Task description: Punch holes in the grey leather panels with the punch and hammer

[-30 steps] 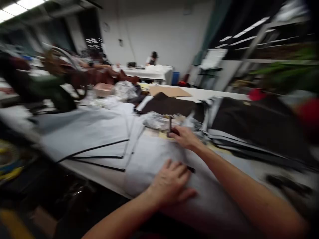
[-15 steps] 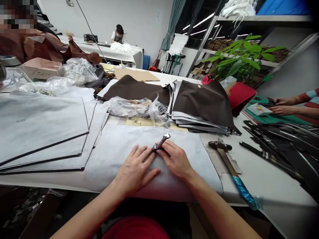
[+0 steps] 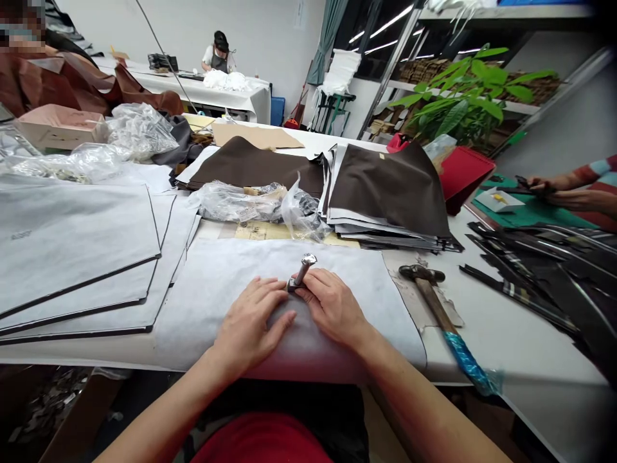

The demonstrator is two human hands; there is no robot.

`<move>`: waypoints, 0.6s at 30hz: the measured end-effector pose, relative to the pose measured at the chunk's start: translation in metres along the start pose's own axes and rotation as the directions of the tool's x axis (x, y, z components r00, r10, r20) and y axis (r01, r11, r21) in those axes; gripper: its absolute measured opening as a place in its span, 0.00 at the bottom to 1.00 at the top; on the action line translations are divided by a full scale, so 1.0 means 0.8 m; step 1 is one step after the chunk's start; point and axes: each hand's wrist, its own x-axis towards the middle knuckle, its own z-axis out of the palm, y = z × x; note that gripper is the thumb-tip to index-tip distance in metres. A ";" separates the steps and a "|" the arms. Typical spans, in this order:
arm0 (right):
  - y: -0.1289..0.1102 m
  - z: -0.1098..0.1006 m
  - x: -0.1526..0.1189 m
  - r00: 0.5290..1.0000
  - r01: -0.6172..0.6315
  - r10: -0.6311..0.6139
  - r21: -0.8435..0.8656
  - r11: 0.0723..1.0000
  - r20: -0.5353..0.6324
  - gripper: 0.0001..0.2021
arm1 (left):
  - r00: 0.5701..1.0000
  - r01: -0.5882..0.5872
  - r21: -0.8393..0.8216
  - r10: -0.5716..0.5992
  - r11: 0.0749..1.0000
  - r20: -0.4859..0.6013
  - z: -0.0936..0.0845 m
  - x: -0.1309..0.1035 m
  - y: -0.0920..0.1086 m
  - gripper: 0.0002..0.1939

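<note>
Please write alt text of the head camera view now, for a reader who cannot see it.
A right hand holds a tilted metal tool on a pale sheet, while the left hand rests palm down beside it. A hammer lies to the right; plastic bags and a dark pile lie behind.

A bare left forearm (image 3: 166, 399) is slanting up from the lower left, its left hand (image 3: 250, 321) resting palm down near mid-frame, fingers extended and thumb spread. From the lower right, the right forearm (image 3: 419, 392) is angling inward, its right hand (image 3: 337, 308) curling in a pinch.
</note>
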 end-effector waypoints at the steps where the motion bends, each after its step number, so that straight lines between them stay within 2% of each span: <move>1: -0.001 0.000 0.001 1.000 -0.004 0.004 0.003 1.000 0.004 0.08 | 0.998 0.061 -0.057 -0.062 0.996 -0.012 -0.002 0.005 0.000 0.12; 3: 0.003 -0.008 -0.001 1.000 -0.006 0.005 0.032 0.999 0.021 0.12 | 0.990 0.137 -0.142 -0.139 0.980 -0.004 -0.005 0.018 0.001 0.13; 5: 0.019 -0.028 -0.015 0.999 -0.051 0.051 0.023 0.998 -0.008 0.18 | 0.992 0.129 -0.180 -0.125 0.975 0.032 -0.009 0.035 0.002 0.15; 7: 0.048 -0.057 -0.046 0.967 -0.228 0.210 -0.121 0.966 -0.145 0.23 | 0.994 0.082 -0.170 -0.067 0.982 0.089 -0.012 0.051 0.002 0.09; 8: 0.066 -0.073 -0.067 0.915 -0.371 0.314 -0.226 0.901 -0.252 0.25 | 0.992 0.057 -0.149 -0.039 0.987 0.124 -0.013 0.057 0.001 0.06; 10: 0.103 -0.102 -0.115 0.764 -0.642 0.489 -0.422 0.640 -0.421 0.30 | 0.981 0.003 -0.080 0.013 0.997 0.193 -0.016 0.066 -0.001 0.09; 11: 0.119 -0.114 -0.138 0.697 -0.714 0.578 -0.477 0.513 -0.423 0.32 | 0.977 -0.027 -0.042 0.035 0.999 0.212 -0.016 0.068 -0.002 0.11; 13: 0.138 -0.134 -0.171 0.603 -0.771 0.687 -0.518 0.371 -0.405 0.31 | 0.976 -0.072 0.033 0.063 0.997 0.209 -0.016 0.067 -0.005 0.12; 14: 0.140 -0.144 -0.180 0.577 -0.785 0.728 -0.497 0.370 -0.370 0.29 | 0.979 -0.083 0.065 0.069 0.994 0.193 -0.015 0.066 -0.005 0.12; 15: 0.137 -0.156 -0.183 0.566 -0.804 0.750 -0.429 0.411 -0.343 0.28 | 0.982 -0.088 0.090 0.071 0.992 0.173 -0.014 0.064 -0.006 0.12; 16: 0.130 -0.169 -0.182 0.568 -0.818 0.758 -0.317 0.479 -0.321 0.27 | 0.985 -0.090 0.107 0.072 0.990 0.159 -0.013 0.062 -0.006 0.11; 18: 0.104 -0.199 -0.175 0.595 -0.782 0.716 -0.058 0.621 -0.365 0.27 | 0.985 -0.097 0.121 0.078 0.988 0.153 -0.011 0.060 -0.005 0.11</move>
